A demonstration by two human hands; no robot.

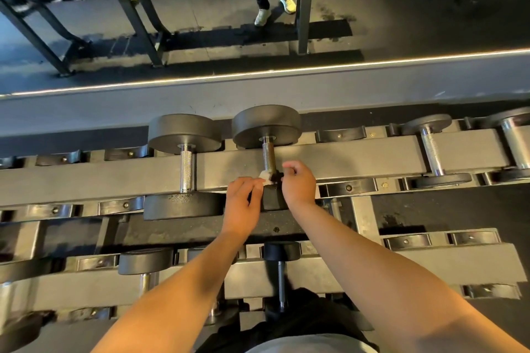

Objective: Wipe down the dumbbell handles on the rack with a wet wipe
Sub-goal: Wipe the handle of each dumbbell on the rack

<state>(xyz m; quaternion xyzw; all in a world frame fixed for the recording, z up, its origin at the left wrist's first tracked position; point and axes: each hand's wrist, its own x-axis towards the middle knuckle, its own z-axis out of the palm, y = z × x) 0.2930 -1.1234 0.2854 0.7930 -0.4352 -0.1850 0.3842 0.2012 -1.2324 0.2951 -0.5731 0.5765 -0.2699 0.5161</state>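
Two hands meet at the near end of the handle (269,156) of the middle dumbbell (266,126) on the rack (344,157). The left hand (243,200) pinches a small white wet wipe (265,178) against the bar's left side, and the right hand (298,183) curls its fingers just beside it; whether it grips anything I cannot tell. Both hands hide part of that dumbbell's near head, a neighbouring dumbbell (187,167) lies just left, another dumbbell (431,152) lies well right, and the mirror (401,23) behind shows legs in white shoes (262,17).

The tiered rack (344,157) cradles several dumbbells (185,132) across its rails.
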